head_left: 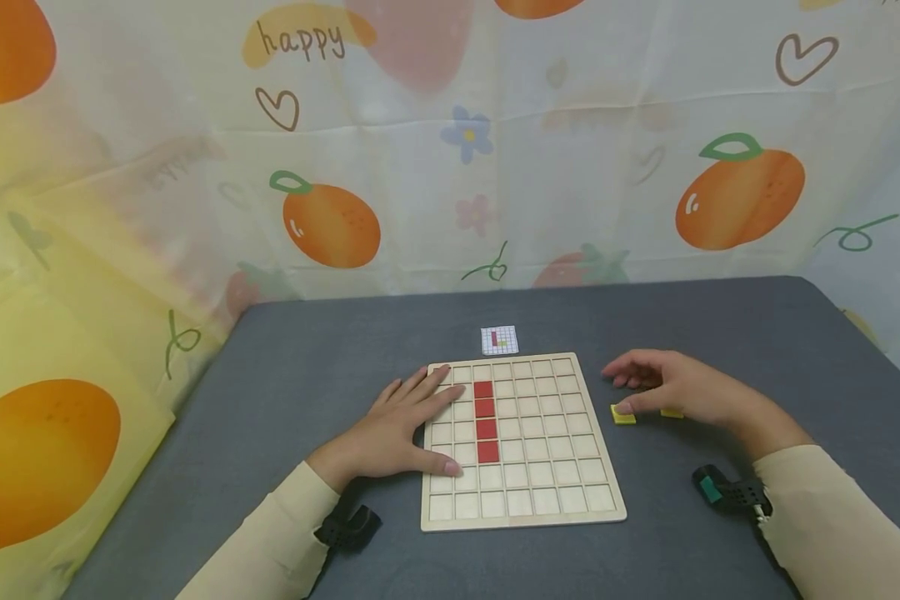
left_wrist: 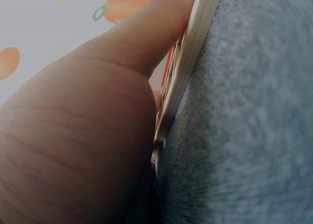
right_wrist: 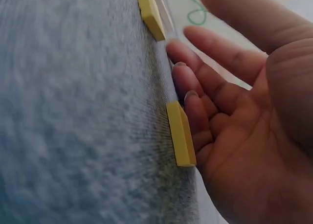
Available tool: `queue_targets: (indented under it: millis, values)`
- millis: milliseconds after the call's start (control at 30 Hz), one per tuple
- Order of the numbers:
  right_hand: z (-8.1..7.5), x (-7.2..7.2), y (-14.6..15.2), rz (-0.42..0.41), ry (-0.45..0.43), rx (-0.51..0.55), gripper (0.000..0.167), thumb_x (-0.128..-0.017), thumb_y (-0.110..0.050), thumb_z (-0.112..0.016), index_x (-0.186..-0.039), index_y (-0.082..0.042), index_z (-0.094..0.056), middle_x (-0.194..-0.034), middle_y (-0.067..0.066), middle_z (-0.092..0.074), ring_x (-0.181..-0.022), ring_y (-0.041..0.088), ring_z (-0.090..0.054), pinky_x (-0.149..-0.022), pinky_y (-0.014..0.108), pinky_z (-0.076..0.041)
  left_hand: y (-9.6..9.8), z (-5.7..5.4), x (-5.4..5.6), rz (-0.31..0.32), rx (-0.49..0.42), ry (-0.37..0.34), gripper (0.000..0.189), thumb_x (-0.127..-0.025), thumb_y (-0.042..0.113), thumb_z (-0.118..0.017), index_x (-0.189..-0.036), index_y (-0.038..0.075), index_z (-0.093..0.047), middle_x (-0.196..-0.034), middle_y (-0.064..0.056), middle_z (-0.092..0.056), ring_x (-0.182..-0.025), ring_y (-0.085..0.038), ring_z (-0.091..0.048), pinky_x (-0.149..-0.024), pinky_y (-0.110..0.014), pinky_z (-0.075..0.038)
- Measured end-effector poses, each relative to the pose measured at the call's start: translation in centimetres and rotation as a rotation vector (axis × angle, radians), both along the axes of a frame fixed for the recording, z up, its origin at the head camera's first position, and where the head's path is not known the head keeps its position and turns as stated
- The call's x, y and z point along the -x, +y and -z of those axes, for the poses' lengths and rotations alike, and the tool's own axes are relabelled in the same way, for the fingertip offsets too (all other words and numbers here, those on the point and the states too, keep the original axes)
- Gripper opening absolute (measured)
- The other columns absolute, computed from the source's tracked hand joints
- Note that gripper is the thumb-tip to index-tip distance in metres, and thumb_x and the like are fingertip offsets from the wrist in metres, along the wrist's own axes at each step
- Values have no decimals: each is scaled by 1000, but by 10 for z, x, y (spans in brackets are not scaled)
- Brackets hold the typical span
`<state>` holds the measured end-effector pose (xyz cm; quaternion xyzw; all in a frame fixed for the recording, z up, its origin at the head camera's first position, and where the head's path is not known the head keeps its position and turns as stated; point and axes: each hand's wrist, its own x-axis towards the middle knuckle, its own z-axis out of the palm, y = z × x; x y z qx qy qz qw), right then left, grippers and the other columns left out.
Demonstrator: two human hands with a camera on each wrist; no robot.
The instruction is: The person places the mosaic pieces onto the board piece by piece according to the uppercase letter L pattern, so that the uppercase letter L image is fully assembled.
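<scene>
A pale wooden grid board [head_left: 525, 525] lies on the dark table, with several red square tiles [head_left: 486, 407] in one column of its cells. My left hand [head_left: 397, 429] rests with spread fingers on the board's left side; its thumb lies over the near left cells. To the right of the board, my right hand [head_left: 686, 387] is held low above two yellow tiles, its fingers loosely bent and nothing between them. One yellow tile [head_left: 623, 415] shows below the thumb tip, the other yellow tile [head_left: 672, 413] partly under the palm. In the right wrist view both lie flat on the table.
Just beyond the board's far edge lies a small printed card [head_left: 499, 340] with a grid and coloured marks. Black straps with cameras sit at the left wrist [head_left: 348, 529] and right wrist [head_left: 731, 492]. A fruit-patterned cloth [head_left: 420, 208] hangs behind the table.
</scene>
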<state>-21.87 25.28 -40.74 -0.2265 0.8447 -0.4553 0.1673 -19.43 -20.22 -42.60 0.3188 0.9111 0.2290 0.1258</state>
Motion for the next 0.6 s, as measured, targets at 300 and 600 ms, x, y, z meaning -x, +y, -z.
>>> queue_targets:
  millis: [300,600]
  values:
    - [0,0,-1,-45,55,-124,34,-95,-25,-89,-123,-12,-74,-123,3,-63,-115,26,-59,-95,38,-52,1,-3,-1,6,-4,13,110,-89,69,-81,-175,23,-30,-182,-2,-7,-166,-33,1,-125,-68,0]
    - [-3,-2,-4,-60,24,-108,18,-95,-22,-88,-106,-15,-75,-109,3,-64,-104,26,-60,-87,37,-52,1,-2,-1,8,-1,19,110,-89,71,-80,-175,24,-30,-182,-2,-7,-166,-32,1,-125,-68,-1]
